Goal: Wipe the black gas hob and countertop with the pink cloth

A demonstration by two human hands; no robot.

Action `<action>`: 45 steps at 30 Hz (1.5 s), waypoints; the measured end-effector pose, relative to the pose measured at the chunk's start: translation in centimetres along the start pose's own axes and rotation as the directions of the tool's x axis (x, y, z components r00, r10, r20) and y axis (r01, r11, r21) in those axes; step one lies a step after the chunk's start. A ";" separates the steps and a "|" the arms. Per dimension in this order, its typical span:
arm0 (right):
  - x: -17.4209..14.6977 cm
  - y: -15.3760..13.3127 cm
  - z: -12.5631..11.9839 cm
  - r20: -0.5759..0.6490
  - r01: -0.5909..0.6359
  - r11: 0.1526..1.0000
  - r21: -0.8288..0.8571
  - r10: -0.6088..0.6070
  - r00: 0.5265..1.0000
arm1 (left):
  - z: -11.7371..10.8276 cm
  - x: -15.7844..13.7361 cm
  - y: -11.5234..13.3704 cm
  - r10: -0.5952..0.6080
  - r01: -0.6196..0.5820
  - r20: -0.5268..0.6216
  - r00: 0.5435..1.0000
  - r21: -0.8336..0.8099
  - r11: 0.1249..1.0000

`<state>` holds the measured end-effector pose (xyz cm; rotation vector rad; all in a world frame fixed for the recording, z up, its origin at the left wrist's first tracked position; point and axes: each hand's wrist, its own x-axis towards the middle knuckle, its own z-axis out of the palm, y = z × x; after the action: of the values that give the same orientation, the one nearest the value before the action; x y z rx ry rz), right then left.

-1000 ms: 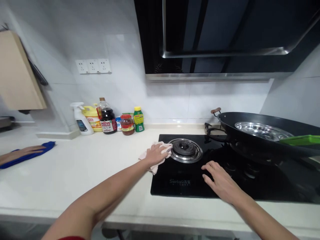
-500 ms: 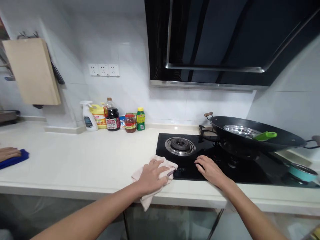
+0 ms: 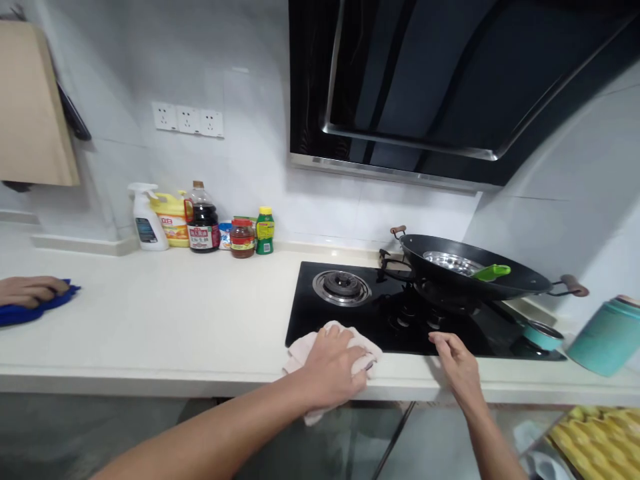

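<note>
My left hand [image 3: 334, 368] presses down on a pale pink cloth [image 3: 303, 348] with its fingers bunched into it. The cloth straddles the front left edge of the black glass gas stove [image 3: 367, 337] and the white counter, and a fold of it hangs over the counter's front. Over the stove's front edge, my right hand [image 3: 456, 363] hovers with its fingers loosely bent and nothing visible in it. A black wok [image 3: 515, 273] rests on the right burner, holding a perforated steel strainer [image 3: 447, 262] with a green handle [image 3: 491, 272].
Another person's hand [image 3: 33, 292] rests on a blue cloth [image 3: 50, 307] at the far left. Against the wall stand a spray bottle [image 3: 149, 223], a soy sauce bottle [image 3: 203, 223] and several other containers. A small turquoise pot [image 3: 543, 338] sits right. The range hood [image 3: 400, 87] overhangs the stove.
The view has turned right. My left hand and the cloth have moved right along the stove's front edge. My right hand has shifted right and lifted. The other person's hand has also moved.
</note>
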<state>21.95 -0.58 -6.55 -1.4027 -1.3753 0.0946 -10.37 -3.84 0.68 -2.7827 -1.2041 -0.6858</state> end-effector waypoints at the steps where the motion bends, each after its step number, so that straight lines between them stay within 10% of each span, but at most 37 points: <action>1: 0.0 0.0 0.1 -0.024 -0.022 1.000 0.005 0.022 0.999 | 0.6 1.1 0.8 0.003 -0.003 0.005 1.000 -0.004 1.000; 11: -0.1 0.4 0.2 -0.054 -0.117 0.992 0.049 0.119 0.991 | 5.3 4.8 4.5 0.192 -0.191 0.023 0.981 -0.049 0.980; 19: -0.1 -1.3 0.8 -0.008 -0.013 1.000 -0.011 0.013 1.000 | 2.4 10.2 -1.8 -0.157 0.157 0.011 0.988 -0.055 0.986; 28: 0.2 -1.2 1.0 -0.022 0.010 1.000 -0.027 -0.011 1.000 | 6.1 16.9 -3.0 -0.213 0.214 0.150 0.965 0.006 0.977; 45: 0.2 -0.1 0.9 -0.034 0.043 0.991 -0.129 -0.048 0.998 | 4.8 7.0 4.6 0.090 -0.072 0.121 0.989 -0.146 0.987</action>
<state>21.32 0.13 -6.72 -1.4712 -1.4024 -0.0502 -1.10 -1.31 -0.10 -3.0159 -1.0934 -0.6194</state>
